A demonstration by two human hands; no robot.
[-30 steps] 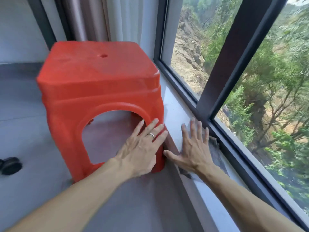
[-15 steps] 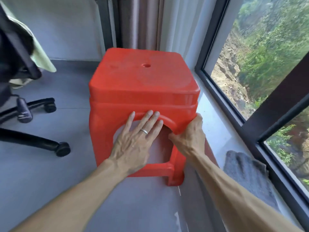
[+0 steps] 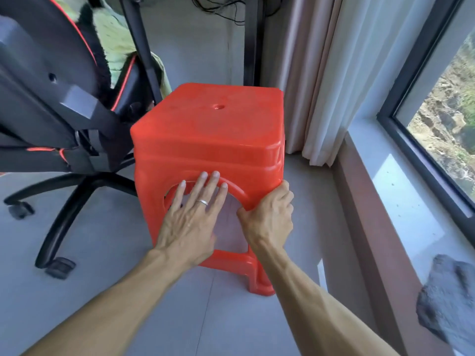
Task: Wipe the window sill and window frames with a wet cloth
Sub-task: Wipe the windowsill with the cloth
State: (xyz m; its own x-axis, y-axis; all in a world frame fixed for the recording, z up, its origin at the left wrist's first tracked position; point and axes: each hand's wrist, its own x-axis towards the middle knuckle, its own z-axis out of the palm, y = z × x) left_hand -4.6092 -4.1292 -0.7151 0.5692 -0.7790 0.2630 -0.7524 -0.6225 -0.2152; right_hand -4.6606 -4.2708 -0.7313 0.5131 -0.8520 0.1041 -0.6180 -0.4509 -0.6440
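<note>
The cloth (image 3: pixel 447 304) lies crumpled on the window sill (image 3: pixel 401 201), apart from both hands. The left hand (image 3: pixel 191 222) presses flat, fingers straight, against the red stool (image 3: pixel 210 142); the right hand (image 3: pixel 270 217) grips the stool's corner leg.

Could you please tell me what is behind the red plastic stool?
Behind the red plastic stool: a black desk leg, pale curtains and the grey wall. The floor directly behind it is hidden.
</note>
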